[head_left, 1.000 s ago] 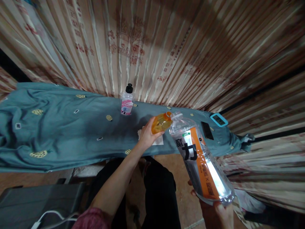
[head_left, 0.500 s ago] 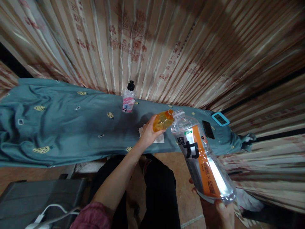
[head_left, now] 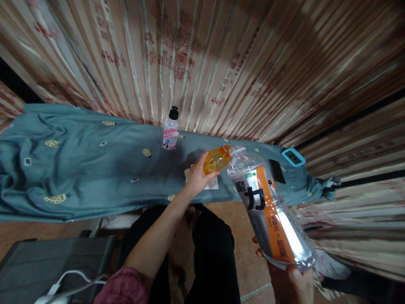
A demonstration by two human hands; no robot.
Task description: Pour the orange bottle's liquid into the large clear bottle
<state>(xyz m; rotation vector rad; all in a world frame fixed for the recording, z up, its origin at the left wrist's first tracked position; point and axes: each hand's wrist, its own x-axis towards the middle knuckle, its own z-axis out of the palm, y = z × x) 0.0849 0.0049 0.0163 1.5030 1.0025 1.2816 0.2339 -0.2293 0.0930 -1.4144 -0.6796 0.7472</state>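
Observation:
My left hand point(head_left: 199, 175) is wrapped round a small orange see-through bottle point(head_left: 217, 160), tilted so that its open neck points right. Against that neck, or very near it, lies the mouth of a large clear plastic bottle point(head_left: 268, 207) with an orange and silver label. My right hand point(head_left: 291, 280) grips this large bottle by its base, at the lower right, and the bottle slants up to the left. Some of the right fingers are hidden behind it. Under my left hand, a white paper point(head_left: 212, 184) lies on the cloth, partly covered.
A green-grey cloth with pineapple prints point(head_left: 88, 169) covers the narrow table. On it stand a clear bottle with a black cap and pink label point(head_left: 171, 134), a dark phone point(head_left: 277, 171) and a blue-framed digital timer point(head_left: 293, 157). Behind hangs a pleated curtain point(head_left: 196, 63). A grey stool-like surface point(head_left: 60, 253) carries a white cable.
Almost nothing differs. The large bottle and my right hand have shifted very slightly to the right and down; my left hand and the orange bottle stay in place.

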